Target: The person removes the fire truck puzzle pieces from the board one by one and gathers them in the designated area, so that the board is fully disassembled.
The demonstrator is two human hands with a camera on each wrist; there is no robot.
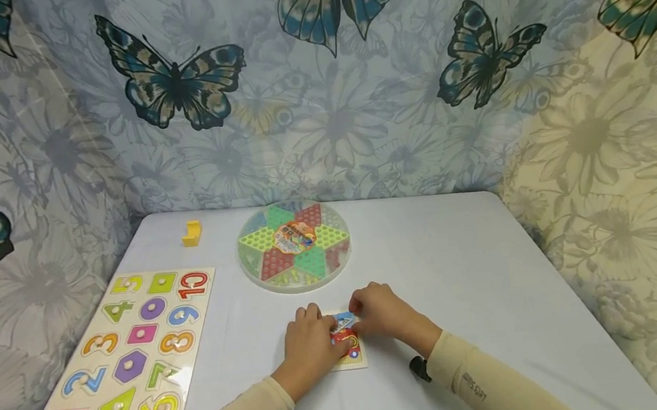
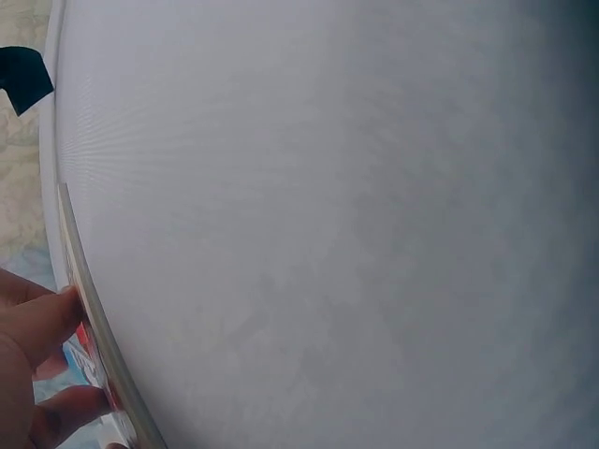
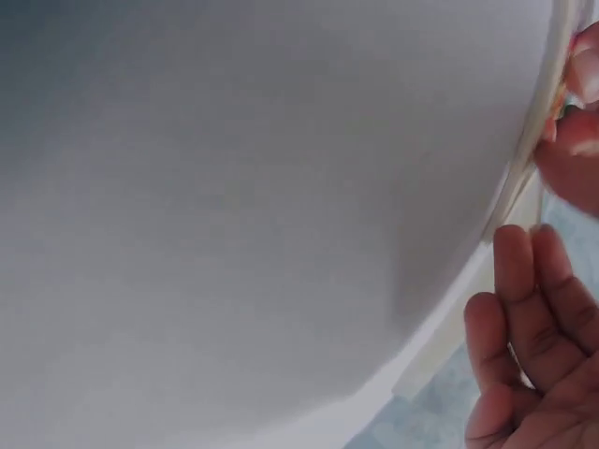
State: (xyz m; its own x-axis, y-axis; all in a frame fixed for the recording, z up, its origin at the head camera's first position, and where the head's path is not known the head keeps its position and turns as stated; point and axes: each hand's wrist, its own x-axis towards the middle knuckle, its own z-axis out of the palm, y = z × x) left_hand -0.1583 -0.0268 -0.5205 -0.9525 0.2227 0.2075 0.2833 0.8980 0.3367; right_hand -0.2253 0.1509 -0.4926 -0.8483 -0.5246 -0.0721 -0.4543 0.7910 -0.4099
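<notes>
A small picture-puzzle board with a red vehicle and blue pieces lies flat between the two hands, partly covered by them. My left hand grips its left side, thumb and index finger spread over the printed face. In the left wrist view, the left fingertips meet this face, and the board's pale edge shows side-on. At the upper right corner, my right hand holds the board with thumb and index finger. The right wrist view shows the right fingers bent loosely at the board's end, with the thumb hidden.
A large number-and-shape peg puzzle lies at the left. Behind the hands is a round star-patterned game board under a clear cover. A small yellow block stands at the back left of the white table. Butterfly-print cloth hangs behind.
</notes>
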